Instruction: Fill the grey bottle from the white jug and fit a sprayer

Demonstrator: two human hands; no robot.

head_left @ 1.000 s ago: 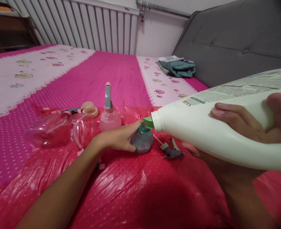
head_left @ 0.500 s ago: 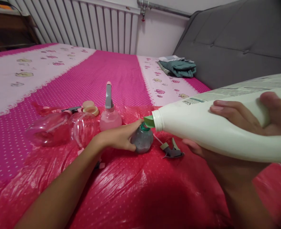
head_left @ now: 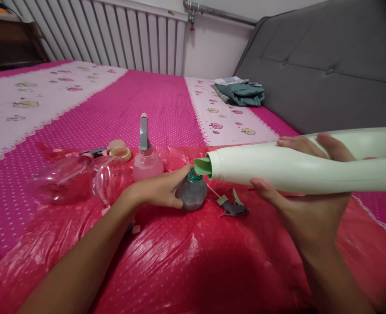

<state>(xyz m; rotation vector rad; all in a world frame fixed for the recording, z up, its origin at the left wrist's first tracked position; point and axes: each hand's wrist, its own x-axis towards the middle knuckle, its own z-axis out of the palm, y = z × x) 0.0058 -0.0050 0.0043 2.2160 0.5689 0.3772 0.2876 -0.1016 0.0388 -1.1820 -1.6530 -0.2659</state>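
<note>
Red plastic sheet [head_left: 166,261] laid over a patterned bed [head_left: 160,104]; on it the small grey bottle [head_left: 192,194] is stood upright, its green neck uncovered. Its near side is gripped by the left hand [head_left: 160,189], thumb and fingers curled round it. The white jug [head_left: 278,168] is gripped in the right hand [head_left: 310,211], held lying over almost level, with its green spout [head_left: 202,166] brought to the bottle's neck; whether the two touch cannot be told. Filling is judged to be under way but unfinished: no stream can be made out, and the level behind the tinted wall cannot be read. The grey bottle's likely spray head [head_left: 233,207] is left lying just beside it, not yet fitted. A pink spray bottle [head_left: 148,165], upright with its top on, seems already to be filled. Two clear bottles [head_left: 62,181] are laid down to the left, with no liquid seen in them; whether they are meant to be filled cannot be told. Compared with half a second ago, the jug has been rolled and its rear end lowered, so that the printed label is now turned out of sight; the grey bottle and the left hand's grip are kept as they were.
</note>
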